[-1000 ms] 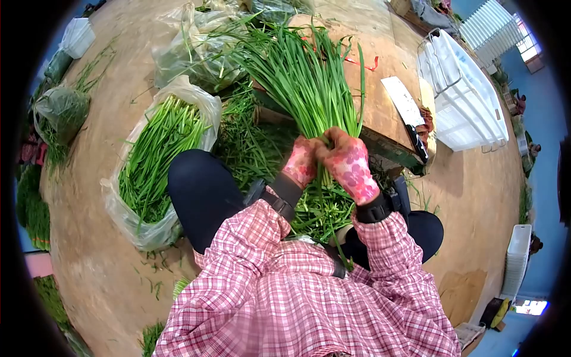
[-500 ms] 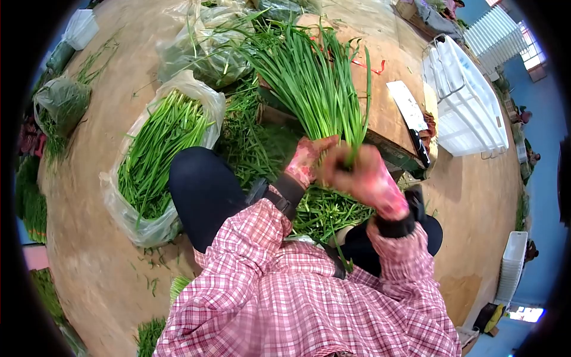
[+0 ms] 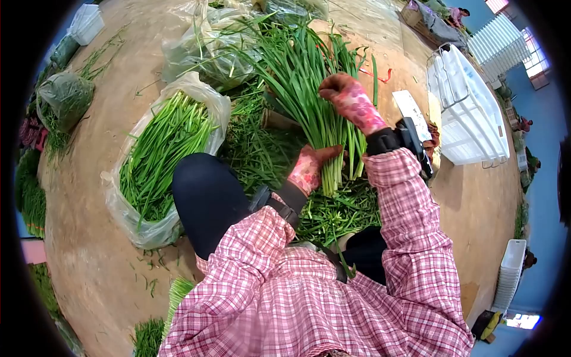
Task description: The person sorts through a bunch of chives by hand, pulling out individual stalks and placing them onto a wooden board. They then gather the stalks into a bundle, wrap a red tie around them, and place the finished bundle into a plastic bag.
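R hand [image 3: 352, 102] raised vs. prev.
L hand [image 3: 308, 169] grips 1 bunch [image 3: 300, 86]; R fingers curled, hold unclear; 1 cleaver [image 3: 409, 110], table [image 3: 407, 70] R edge.

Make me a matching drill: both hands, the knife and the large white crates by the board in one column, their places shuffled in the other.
1. left hand
2. right hand
3. knife
4. white crates

A. on the floor
B. at the lower stems of the green bundle
C. on the wooden board
D. over the bundle's leafy part

Pairs: 1-B, 2-D, 3-C, 4-A
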Available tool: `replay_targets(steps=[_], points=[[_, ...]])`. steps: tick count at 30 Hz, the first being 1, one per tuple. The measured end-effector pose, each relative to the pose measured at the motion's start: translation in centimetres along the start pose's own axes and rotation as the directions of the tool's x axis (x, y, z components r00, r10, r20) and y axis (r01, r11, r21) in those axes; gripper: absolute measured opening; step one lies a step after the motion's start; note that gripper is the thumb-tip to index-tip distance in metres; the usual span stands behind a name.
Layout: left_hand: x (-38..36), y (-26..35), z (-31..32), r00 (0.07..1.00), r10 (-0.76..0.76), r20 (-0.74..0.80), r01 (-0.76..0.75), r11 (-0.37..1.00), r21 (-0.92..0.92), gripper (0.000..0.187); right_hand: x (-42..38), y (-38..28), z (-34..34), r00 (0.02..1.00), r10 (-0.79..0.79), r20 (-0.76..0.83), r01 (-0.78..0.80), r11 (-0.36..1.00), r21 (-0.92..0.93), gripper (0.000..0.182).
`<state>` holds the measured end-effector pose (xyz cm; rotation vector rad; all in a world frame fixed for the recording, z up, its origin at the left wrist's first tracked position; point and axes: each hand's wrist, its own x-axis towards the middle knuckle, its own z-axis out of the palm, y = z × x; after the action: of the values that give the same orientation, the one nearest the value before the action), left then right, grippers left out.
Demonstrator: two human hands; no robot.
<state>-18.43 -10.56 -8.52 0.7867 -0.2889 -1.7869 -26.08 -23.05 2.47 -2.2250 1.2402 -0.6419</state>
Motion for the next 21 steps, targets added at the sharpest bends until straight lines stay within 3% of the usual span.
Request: replay_targets(steps=[1, 5, 6, 7, 9, 10, 11, 13, 14, 15, 16, 17, 19, 20, 21], points=[[-0.1, 0.2, -0.2, 0.999, -0.046, 0.001, 0.046, 0.999, 0.015, 0.026, -0.5, 0.1, -0.5, 0.999, 0.026, -0.029, -0.022, 0.992, 0.127, 0.01], [-0.5, 0.1, -0.4, 0.995, -0.077, 0.057, 0.077, 0.997, 0.001, 0.03, -2.2, 0.0, -2.1, 0.981, 0.052, -0.189, -0.013, 0.979, 0.204, 0.014], [-0.4, 0.0, -0.6, 0.993, -0.099, 0.072, 0.099, 0.995, -0.005, 0.031, -2.6, -0.9, -2.7, 0.951, 0.037, -0.307, 0.071, 0.94, 0.334, 0.012], [-0.5, -0.1, -0.7, 0.993, -0.058, 0.1, 0.055, 0.998, 0.031, 0.033, -3.9, -3.5, -4.6, 0.93, 0.091, -0.356, 0.043, 0.936, 0.351, 0.015], [-0.7, 0.1, -0.4, 0.99, -0.068, 0.126, 0.068, 0.998, 0.011, 0.034, -5.8, -3.0, -7.1, 0.842, 0.236, -0.485, 0.094, 0.821, 0.563, 0.017], [-1.1, 0.4, -0.2, 0.984, -0.083, 0.156, 0.082, 0.997, 0.011, 0.036, -7.4, -2.3, -7.6, 0.781, 0.261, -0.568, 0.068, 0.868, 0.492, 0.026], [-1.0, 0.4, -0.4, 0.982, -0.09, 0.166, 0.095, 0.995, -0.021, 0.036, -9.0, 1.6, -7.4, 0.763, 0.287, -0.58, -0.152, 0.951, 0.27, 0.036], [-1.0, 0.6, -0.5, 0.957, -0.117, 0.264, 0.152, 0.981, -0.117, 0.037, -13.4, 4.1, -5.1, 0.794, 0.461, -0.396, -0.476, 0.877, 0.066, 0.05], [-0.9, 0.5, -0.6, 0.943, -0.159, 0.294, 0.218, 0.96, -0.178, 0.039, -15.2, 6.8, -2.5, 0.763, 0.576, -0.292, -0.57, 0.814, 0.116, 0.055], [-0.7, 0.5, -0.7, 0.947, -0.156, 0.281, 0.21, 0.962, -0.173, 0.042, -16.5, 9.2, 0.1, 0.794, 0.586, -0.159, -0.554, 0.807, 0.206, 0.058], [-0.8, 0.6, -0.7, 0.937, -0.175, 0.303, 0.239, 0.952, -0.19, 0.044, -17.4, 6.6, 0.0, 0.757, 0.649, 0.073, -0.603, 0.652, 0.459, 0.054], [-0.9, 0.8, -0.7, 0.927, -0.192, 0.323, 0.267, 0.941, -0.207, 0.045, -17.9, 4.1, -0.4, 0.716, 0.624, 0.313, -0.643, 0.416, 0.643, 0.05], [-0.5, 0.6, -1.3, 0.881, -0.201, 0.428, 0.332, 0.907, -0.259, 0.054, -17.9, 4.0, 0.4, 0.791, 0.496, 0.358, -0.503, 0.194, 0.842, 0.038], [-0.3, 0.4, -1.5, 0.858, -0.179, 0.481, 0.343, 0.897, -0.279, 0.057, -17.7, 4.1, -0.5, 0.778, 0.459, 0.429, -0.517, 0.081, 0.852, 0.025], [-0.3, 0.5, -1.4, 0.832, -0.155, 0.533, 0.356, 0.885, -0.299, 0.06, -17.2, 4.3, -0.9, 0.789, 0.457, 0.41, -0.498, 0.088, 0.863, 0.02]])
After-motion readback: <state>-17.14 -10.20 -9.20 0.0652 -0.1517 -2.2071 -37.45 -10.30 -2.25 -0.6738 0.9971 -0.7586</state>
